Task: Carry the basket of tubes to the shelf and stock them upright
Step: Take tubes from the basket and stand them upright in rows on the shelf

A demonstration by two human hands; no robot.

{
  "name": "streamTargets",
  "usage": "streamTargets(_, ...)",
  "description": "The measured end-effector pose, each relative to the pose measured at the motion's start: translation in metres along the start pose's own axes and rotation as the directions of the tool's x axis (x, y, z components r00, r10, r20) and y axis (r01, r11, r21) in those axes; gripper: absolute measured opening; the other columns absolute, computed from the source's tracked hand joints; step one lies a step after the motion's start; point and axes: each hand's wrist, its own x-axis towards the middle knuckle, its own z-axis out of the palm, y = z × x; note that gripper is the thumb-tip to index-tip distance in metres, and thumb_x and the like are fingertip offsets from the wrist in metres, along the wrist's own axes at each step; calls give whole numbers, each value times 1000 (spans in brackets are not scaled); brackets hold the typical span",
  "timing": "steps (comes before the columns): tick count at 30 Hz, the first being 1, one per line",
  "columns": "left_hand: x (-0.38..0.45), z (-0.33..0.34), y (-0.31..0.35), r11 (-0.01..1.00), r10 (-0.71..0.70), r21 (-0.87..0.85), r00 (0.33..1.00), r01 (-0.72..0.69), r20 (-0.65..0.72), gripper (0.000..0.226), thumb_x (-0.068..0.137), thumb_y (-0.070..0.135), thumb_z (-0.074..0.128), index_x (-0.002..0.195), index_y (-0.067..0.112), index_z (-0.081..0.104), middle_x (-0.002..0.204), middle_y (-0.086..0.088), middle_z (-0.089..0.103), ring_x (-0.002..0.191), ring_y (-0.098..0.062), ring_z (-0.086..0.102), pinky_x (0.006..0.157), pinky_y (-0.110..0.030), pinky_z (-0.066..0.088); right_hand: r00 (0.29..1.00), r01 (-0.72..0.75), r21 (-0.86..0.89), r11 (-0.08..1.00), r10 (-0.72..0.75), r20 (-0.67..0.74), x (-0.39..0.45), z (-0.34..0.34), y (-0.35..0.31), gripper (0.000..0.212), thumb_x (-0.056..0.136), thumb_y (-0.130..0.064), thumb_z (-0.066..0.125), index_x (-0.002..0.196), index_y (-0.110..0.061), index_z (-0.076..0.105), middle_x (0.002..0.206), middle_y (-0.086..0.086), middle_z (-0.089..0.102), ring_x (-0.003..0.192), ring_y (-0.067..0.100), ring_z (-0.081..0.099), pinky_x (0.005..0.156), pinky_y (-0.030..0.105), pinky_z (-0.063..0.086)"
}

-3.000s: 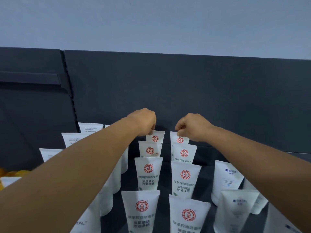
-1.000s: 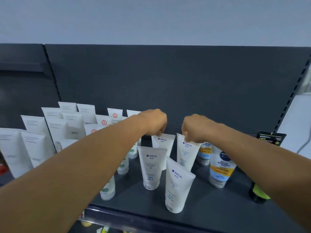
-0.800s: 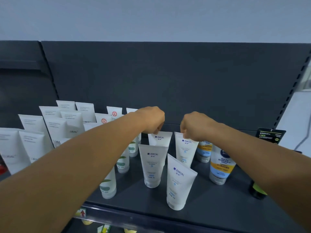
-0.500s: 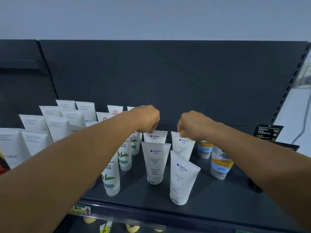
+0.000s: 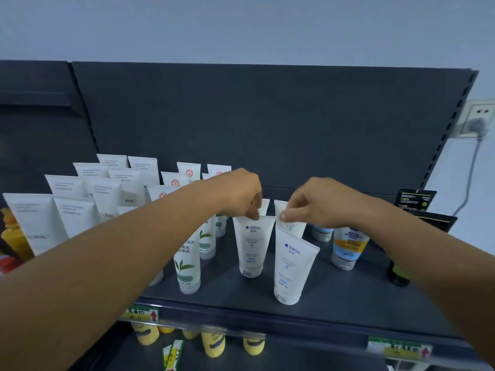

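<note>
Several white tubes stand upright on the dark shelf [image 5: 348,298]. My left hand [image 5: 238,194] reaches in with curled fingers, and its thumb pinches the top crimp of a white blue-label tube [image 5: 251,245]. A second tube top [image 5: 265,206] shows just behind that thumb. My right hand [image 5: 318,202] pinches the crimp of a rear white tube [image 5: 290,224] between thumb and fingers. Another blue-label tube [image 5: 293,269] stands in front of it, untouched. No basket is in view.
Green-leaf tubes [image 5: 187,266], red-logo tubes [image 5: 188,172] and plain white tubes [image 5: 40,223] fill the shelf's left side. A yellow-and-blue tube [image 5: 348,245], a dark tube [image 5: 399,274] and a black box [image 5: 415,199] stand at the right. Yellow bottles [image 5: 211,344] sit on the lower shelf.
Three seconds ago both hands were on the red-logo tubes; they now work the blue-label tubes further right. Over the last second they have drawn slightly nearer, and the right hand's fingers have loosened into a pinch.
</note>
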Motion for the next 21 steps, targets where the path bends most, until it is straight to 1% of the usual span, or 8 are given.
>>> streamTargets(2,-9,11,1,999,-14,45,1000,13,13,26,85,29,68,109,19,69,107,1,69,97,-20,64,86,-36,53,998,-30,-30,999,31,57,-16,10,-5,28,80,-46,68,87,-19,73,86,0,71,71,11,59,66,26,48)
streamTargets(3,-11,16,2,998,-20,56,1000,20,-4,22,86,26,67,107,18,70,105,0,69,94,-21,64,85,-37,54,997,-43,-63,997,47,61,-22,15,-7,27,80,-42,69,89,-16,72,88,1,70,74,13,58,66,27,47)
streamTargets(5,-14,22,3,998,-31,51,998,34,-62,18,88,21,65,104,18,71,104,-2,69,91,-21,65,81,-36,55,998,-62,-110,992,63,12,-27,26,-9,28,81,-33,67,96,-10,71,96,6,68,79,16,56,65,28,44)
streamTargets(7,-16,23,4,998,-35,43,994,39,-100,16,89,18,64,103,17,71,104,-2,69,91,-21,64,79,-33,54,995,-87,-115,990,81,-59,-30,32,-9,25,84,-26,65,99,-8,70,97,8,67,79,18,55,57,25,38)
streamTargets(10,-22,22,3,999,-22,42,994,26,-111,17,88,19,65,103,18,72,105,-2,69,93,-21,63,82,-34,54,986,-109,-103,989,94,-140,-33,35,-7,17,88,-20,60,98,-17,73,97,-2,69,89,16,59,50,18,34)
streamTargets(16,-35,22,3,997,20,73,994,-12,-107,20,89,19,63,106,17,72,106,-1,70,94,-20,64,81,-31,53,972,-111,-42,993,100,-215,-31,40,-4,19,89,-18,58,96,-15,75,99,1,71,93,19,62,54,21,39)
streamTargets(19,-38,23,4,996,28,87,993,-17,-117,20,89,18,63,106,17,72,106,-1,69,95,-20,63,81,-32,53,972,-96,-13,995,91,-215,-30,41,-6,18,88,-17,58,93,-14,75,96,3,71,92,21,63,68,30,50)
streamTargets(21,-39,23,5,996,29,90,993,-18,-118,20,89,19,63,107,17,72,106,-1,69,95,-20,63,82,-33,54,973,-94,-9,996,90,-211,-30,43,-6,17,87,-15,58,89,-11,75,93,7,71,89,22,63,66,29,47)
